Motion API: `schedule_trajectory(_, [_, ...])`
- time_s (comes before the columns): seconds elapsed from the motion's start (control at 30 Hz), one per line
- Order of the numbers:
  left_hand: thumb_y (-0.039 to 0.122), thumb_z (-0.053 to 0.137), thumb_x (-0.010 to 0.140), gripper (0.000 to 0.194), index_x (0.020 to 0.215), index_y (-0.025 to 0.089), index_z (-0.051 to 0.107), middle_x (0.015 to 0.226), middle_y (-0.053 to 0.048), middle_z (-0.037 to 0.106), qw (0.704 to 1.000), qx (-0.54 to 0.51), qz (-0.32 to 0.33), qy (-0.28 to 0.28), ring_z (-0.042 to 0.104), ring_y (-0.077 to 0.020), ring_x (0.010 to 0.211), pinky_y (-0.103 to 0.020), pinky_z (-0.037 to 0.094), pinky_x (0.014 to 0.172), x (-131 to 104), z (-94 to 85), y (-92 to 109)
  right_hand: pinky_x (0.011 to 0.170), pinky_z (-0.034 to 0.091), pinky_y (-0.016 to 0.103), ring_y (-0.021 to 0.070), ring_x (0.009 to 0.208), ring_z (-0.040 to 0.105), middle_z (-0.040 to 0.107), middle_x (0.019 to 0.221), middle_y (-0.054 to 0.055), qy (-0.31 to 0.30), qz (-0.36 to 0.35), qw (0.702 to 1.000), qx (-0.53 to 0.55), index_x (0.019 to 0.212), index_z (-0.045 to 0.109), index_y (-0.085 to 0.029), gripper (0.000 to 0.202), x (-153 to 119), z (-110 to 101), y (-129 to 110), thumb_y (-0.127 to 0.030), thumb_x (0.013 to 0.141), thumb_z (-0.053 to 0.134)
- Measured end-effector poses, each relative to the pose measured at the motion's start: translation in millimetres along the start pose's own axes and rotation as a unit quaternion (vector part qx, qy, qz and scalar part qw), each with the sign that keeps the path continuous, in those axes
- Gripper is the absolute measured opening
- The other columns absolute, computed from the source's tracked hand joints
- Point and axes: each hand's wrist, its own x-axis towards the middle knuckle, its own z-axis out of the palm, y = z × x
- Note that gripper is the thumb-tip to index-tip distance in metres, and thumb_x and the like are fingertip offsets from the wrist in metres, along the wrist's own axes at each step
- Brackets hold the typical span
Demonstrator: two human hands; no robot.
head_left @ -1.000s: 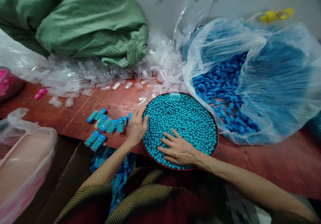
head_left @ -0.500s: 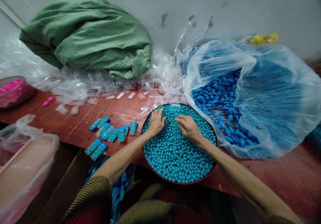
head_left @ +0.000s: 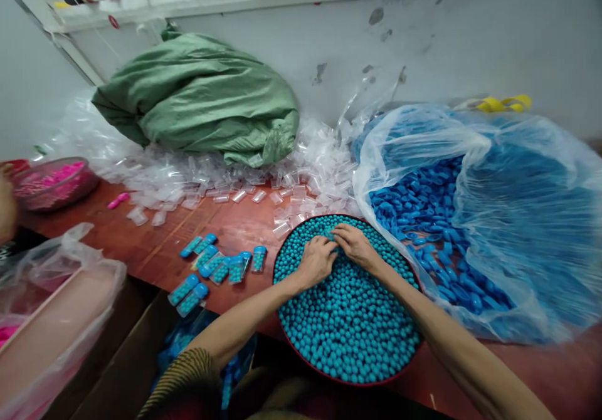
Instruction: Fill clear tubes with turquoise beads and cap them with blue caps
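A round red-rimmed tray (head_left: 348, 326) full of small turquoise beads sits at the table's front edge. Over its upper part, my left hand (head_left: 318, 259) is closed with curled fingers, touching or nearly touching my right hand (head_left: 352, 243). The right hand's fingers are bent together too, low over the beads. Whatever lies between the fingertips is too small and hidden to make out. Left of the tray lie several bead-filled clear vials with blue caps (head_left: 258, 259). Empty clear vials (head_left: 301, 197) are heaped behind the tray.
A green sack (head_left: 202, 100) rests on the heap at the back. On the right, a plastic bag (head_left: 531, 219) spills blue caps (head_left: 423, 200). At left are a bowl of pink pieces (head_left: 56, 185), another person's hand (head_left: 6, 204) and a plastic-lined box (head_left: 56, 326).
The view has tilted upward, showing a ledge and another person's hand at left. My hands have come together over the beads; the clear vial seen on the beads earlier no longer shows there.
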Motion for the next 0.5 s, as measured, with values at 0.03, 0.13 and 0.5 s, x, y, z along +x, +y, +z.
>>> schedule_trajectory(0.03, [0.023, 0.048, 0.089, 0.021, 0.1, 0.021, 0.065, 0.098, -0.007, 0.065, 1.0, -0.001, 0.008, 0.024, 0.056, -0.0218, 0.098, -0.039, 0.046, 0.089, -2.9, -5.1, 0.5, 0.088, 0.051, 0.04, 0.0209, 0.095, 0.064, 0.069, 0.099, 0.008, -0.003, -0.006, 1.0, 0.011, 0.096, 0.07, -0.022, 0.027, -1.2, -5.6, -2.2, -0.03, 0.091, 0.044])
schedule_trajectory(0.13, [0.029, 0.046, 0.091, 0.022, 0.094, 0.019, 0.066, 0.091, -0.007, 0.065, 0.99, -0.036, -0.012, 0.134, 0.058, -0.0205, 0.092, -0.037, 0.045, 0.089, 5.7, -26.1, -20.5, 0.085, 0.05, 0.039, 0.0205, 0.089, 0.065, 0.07, 0.091, 0.007, 0.009, -0.007, 0.999, 0.053, 0.092, 0.07, -0.021, 0.025, 13.0, -22.5, -3.5, -0.031, 0.091, 0.047])
schedule_trajectory(0.5, [0.021, 0.049, 0.083, 0.028, 0.109, 0.01, 0.052, 0.117, -0.019, 0.059, 0.823, -0.118, -0.398, 0.388, 0.054, -0.0283, 0.115, -0.045, 0.038, 0.102, 87.9, -114.3, -246.9, 0.09, 0.048, 0.043, 0.0244, 0.097, 0.063, 0.069, 0.104, 0.013, 0.126, 0.132, 0.98, 0.084, 0.102, 0.065, -0.015, 0.039, 161.8, -27.6, 88.6, -0.044, 0.083, 0.048])
